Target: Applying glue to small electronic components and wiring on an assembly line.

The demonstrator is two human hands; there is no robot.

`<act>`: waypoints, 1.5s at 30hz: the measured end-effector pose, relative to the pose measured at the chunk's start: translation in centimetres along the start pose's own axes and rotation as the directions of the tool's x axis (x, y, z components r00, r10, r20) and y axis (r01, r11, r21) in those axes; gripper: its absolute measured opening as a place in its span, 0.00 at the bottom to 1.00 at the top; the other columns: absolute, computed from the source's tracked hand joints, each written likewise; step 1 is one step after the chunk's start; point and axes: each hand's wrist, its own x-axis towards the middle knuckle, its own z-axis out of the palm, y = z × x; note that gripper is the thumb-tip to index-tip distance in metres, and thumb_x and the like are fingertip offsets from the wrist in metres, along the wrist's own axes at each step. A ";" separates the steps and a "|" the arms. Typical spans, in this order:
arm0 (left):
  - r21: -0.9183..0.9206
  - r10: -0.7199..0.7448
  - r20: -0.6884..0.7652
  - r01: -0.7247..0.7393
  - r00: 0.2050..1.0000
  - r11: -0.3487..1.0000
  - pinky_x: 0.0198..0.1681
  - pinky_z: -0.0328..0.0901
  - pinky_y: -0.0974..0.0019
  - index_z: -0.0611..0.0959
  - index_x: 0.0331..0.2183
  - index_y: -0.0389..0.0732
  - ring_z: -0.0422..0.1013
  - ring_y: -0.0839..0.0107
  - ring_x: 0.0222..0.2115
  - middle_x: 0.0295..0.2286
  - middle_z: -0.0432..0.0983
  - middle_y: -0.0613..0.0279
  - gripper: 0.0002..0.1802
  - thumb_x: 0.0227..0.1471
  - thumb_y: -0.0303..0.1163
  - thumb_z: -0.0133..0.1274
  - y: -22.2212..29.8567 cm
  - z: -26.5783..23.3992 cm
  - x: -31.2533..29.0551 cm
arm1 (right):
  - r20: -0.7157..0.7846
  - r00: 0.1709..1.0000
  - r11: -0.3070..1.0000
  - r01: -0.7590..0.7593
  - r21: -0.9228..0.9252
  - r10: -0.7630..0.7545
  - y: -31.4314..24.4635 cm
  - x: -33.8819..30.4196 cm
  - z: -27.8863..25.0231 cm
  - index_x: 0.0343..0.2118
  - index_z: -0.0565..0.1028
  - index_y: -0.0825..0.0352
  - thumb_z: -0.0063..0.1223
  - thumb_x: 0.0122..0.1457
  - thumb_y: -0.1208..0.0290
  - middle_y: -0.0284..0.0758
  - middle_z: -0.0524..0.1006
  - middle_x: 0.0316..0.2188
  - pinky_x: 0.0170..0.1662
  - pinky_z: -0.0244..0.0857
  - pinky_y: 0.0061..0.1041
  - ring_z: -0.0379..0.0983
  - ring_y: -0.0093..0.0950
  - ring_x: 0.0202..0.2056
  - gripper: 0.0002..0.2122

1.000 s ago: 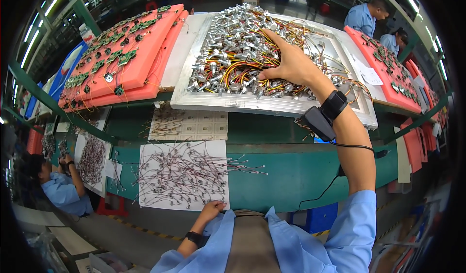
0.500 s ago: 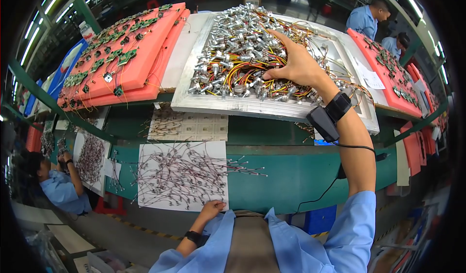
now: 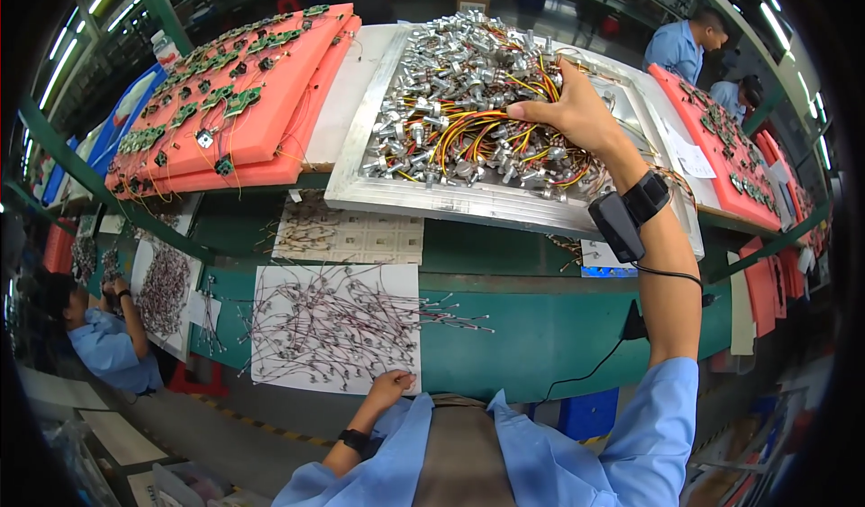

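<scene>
My right hand (image 3: 581, 115) reaches into a metal-framed tray (image 3: 432, 199) at the far side. Its thumb and index finger curve around a clump of yellow, red and black wires (image 3: 478, 129); the other fingers are hidden. The wires belong to a heap of silvery round metal parts with short shafts (image 3: 441, 66), which look like potentiometers. My left hand (image 3: 390, 387) is low, at the near right corner of a white board (image 3: 270, 282) covered with small wired parts (image 3: 338, 327). Its fingers are curled together, and what they pinch, if anything, cannot be made out.
Pink foam slabs with green circuit boards (image 3: 225, 102) flank the tray at left; more foam (image 3: 712, 138) stands at right. A pale compartment tray (image 3: 360, 237) lies under the shelf. Co-workers sit at left (image 3: 108, 345) and stand at far right (image 3: 680, 48). A black cable (image 3: 586, 367) hangs from my right wrist.
My right hand has moved right and slightly nearer. Wires and metal parts in the tray have shifted around it, and its thumb now presses on the wires. My left hand has hardly moved.
</scene>
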 end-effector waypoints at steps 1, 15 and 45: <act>0.012 0.012 -0.007 -0.012 1.000 1.000 0.30 0.63 0.73 0.79 0.34 0.36 0.68 0.76 0.25 0.25 0.75 0.62 0.16 0.47 0.39 0.52 0.6 -0.2 -0.2 | 0.002 1.000 1.000 0.001 0.001 -0.001 -0.3 0.1 -0.1 0.43 0.63 0.81 0.66 0.36 0.65 0.44 0.72 0.36 0.45 0.59 0.21 0.68 0.28 0.38 0.33; 0.076 0.084 -0.005 -0.084 0.996 0.994 0.30 0.64 0.69 0.80 0.32 0.38 0.71 0.69 0.25 0.24 0.76 0.58 0.18 0.46 0.44 0.52 -0.1 0.6 1.0 | 0.106 0.994 0.947 0.067 -0.315 -0.035 -0.9 -0.8 0.7 0.54 0.56 0.63 0.59 0.40 0.72 0.46 0.68 0.46 0.50 0.56 0.27 0.65 0.39 0.46 0.35; 0.110 0.195 -0.003 -0.193 0.981 0.975 0.30 0.64 0.70 0.78 0.33 0.36 0.71 0.69 0.26 0.25 0.76 0.56 0.18 0.47 0.42 0.52 7.2 -0.7 0.3 | -0.178 0.984 0.940 -0.031 -0.339 -0.032 -1.1 -0.7 3.2 0.48 0.65 0.65 0.58 0.35 0.73 0.46 0.73 0.37 0.42 0.62 0.26 0.72 0.41 0.36 0.30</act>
